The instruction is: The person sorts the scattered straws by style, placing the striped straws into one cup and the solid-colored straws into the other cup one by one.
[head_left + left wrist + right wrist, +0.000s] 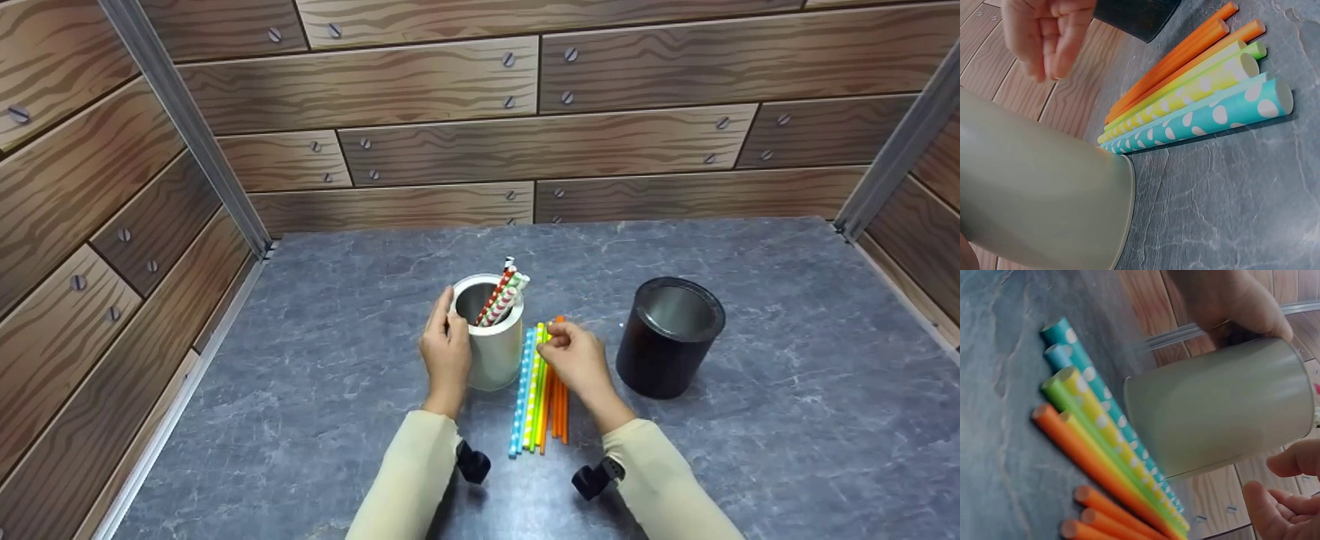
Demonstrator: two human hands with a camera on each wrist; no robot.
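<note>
A cream canister [495, 364] stands upright with several patterned paper straws [500, 301] leaning in it, red and green ones among them. My left hand [445, 356] holds its left side near the rim, thumb towards me. Just right of the canister lies a row of loose straws: blue dotted straws [520, 401], yellow dotted and green ones, and orange straws [560, 412]. Over the far ends of this row hovers my right hand [579, 358], its thumb and fingertips bent towards each other. In the right wrist view a gap shows between the right thumb [1292, 461] and fingers, with nothing in it.
A black canister [664, 360] stands upright to the right of my right hand, its top uncovered. The grey marbled tabletop [315, 390] reaches back to a wood-patterned wall [442, 157]. Metal posts rise at the left and right back corners.
</note>
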